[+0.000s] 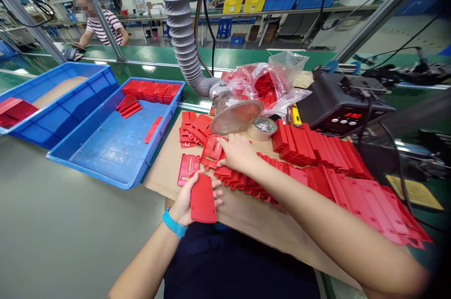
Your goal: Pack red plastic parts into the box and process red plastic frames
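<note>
My left hand (186, 201) grips a flat red plastic cover (203, 199) near the front edge of a brown cardboard sheet (246, 216); a blue band is on that wrist. My right hand (237, 152) reaches across and pinches a red plastic part (212, 151) in a loose pile of red parts (193, 129). Another red part (188, 169) lies flat just left of it. A long overlapping row of red plastic pieces (331, 172) runs to the right under my right forearm.
Two blue trays (120, 148) (66, 106) with red pieces stand at left. A grey extraction hose with a clear funnel (234, 113) hangs over the pile, beside a plastic bag of red parts (268, 85), a black soldering station (340, 104) and a small tin (262, 127). Another person (100, 24) works far behind.
</note>
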`<state>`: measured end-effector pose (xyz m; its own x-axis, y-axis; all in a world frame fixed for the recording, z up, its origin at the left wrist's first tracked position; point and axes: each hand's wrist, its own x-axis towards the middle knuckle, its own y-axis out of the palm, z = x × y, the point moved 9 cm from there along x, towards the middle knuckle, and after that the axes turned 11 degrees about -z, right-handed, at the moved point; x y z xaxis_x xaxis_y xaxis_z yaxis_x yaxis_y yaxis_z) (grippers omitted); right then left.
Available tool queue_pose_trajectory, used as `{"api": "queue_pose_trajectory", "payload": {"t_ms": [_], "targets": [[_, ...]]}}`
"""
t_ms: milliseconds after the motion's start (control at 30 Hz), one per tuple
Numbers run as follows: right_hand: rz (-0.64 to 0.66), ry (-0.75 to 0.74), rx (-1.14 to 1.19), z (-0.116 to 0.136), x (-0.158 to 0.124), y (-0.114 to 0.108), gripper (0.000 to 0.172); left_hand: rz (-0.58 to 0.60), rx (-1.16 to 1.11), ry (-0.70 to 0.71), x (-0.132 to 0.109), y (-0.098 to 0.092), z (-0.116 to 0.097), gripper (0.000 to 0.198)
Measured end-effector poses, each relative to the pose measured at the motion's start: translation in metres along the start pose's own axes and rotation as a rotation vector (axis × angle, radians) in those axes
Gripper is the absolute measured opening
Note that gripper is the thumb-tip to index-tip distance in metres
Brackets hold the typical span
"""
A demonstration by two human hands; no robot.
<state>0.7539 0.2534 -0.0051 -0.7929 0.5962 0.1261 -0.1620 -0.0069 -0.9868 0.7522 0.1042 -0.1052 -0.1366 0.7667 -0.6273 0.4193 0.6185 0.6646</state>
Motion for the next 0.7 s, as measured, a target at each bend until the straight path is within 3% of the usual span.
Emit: {"api": "queue_pose_trajectory", "payload": {"t_ms": [100, 267, 367, 433, 567, 633, 700], "targets": [[-0.059, 0.015, 0.049, -0.003, -0.001, -0.014, 0.041, -0.018, -0.059, 0.017, 0.003, -0.001, -0.002, 0.053], [-0.157, 0.145, 0.361, -0.022, 0.000, -0.028, 0.055, -0.036, -0.139, -0.009, 0.011, -0.006, 0.002, 0.046], [-0.080, 0.288, 0.559, -0.034, 0.006, -0.015, 0.060, -0.053, -0.128, -0.041, 0.012, -0.006, 0.008, 0.042], [-0.014, 0.357, 0.605, -0.041, 0.009, -0.009, 0.056, -0.093, -0.122, -0.027, 0.008, -0.006, 0.008, 0.037], [-0.029, 0.398, 0.669, -0.054, 0.001, -0.029, 0.035, -0.162, -0.167, -0.060, -0.013, -0.010, 0.010, 0.030], [-0.119, 0.391, 0.770, -0.050, -0.014, -0.049, 0.032, -0.147, -0.189, -0.101, -0.022, -0.010, 0.013, 0.031], [-0.096, 0.317, 0.922, -0.026, -0.032, -0.057, 0.030, -0.084, -0.211, -0.123, -0.027, -0.006, 0.014, 0.039]]}}
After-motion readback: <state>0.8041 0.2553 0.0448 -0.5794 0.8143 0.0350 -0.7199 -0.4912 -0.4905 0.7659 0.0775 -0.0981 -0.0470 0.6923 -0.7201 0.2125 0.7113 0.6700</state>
